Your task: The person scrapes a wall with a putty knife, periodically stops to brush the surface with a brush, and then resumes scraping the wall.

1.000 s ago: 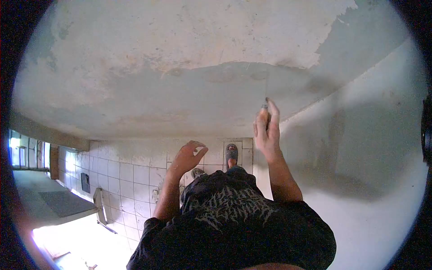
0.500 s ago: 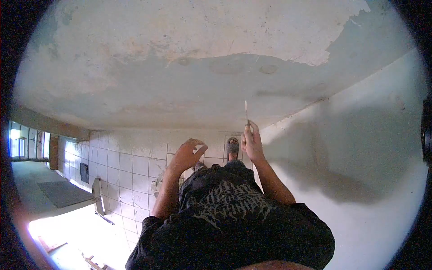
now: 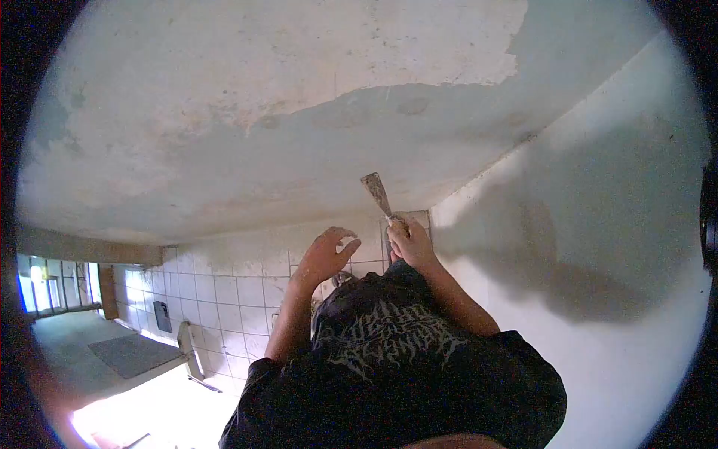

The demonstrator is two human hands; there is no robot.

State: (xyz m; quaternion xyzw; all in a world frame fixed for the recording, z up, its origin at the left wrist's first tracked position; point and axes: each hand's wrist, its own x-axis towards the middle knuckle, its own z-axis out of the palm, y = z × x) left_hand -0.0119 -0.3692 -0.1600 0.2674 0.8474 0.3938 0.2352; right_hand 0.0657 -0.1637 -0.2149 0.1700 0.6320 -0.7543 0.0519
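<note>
My right hand (image 3: 410, 241) is closed round the handle of a putty knife (image 3: 378, 193). The knife's stained blade points up and to the left, in front of the wall (image 3: 299, 165), which has a grey-green area below a paler, rough patch. My left hand (image 3: 327, 256) is raised to the left of the right one, its fingers curved and apart from the thumb, with nothing in them. Whether the blade touches the wall I cannot tell.
A second wall (image 3: 508, 299) with a dark shadow meets the first at a corner on the right. White floor tiles (image 3: 228, 292) lie below. At the left are a grey surface (image 3: 67, 337) and a bright window (image 3: 45, 288).
The putty knife has turned from edge-on to show its flat blade, tilted left. My right hand has turned and moved slightly down and left. My left hand appears further right, and the view has shifted.
</note>
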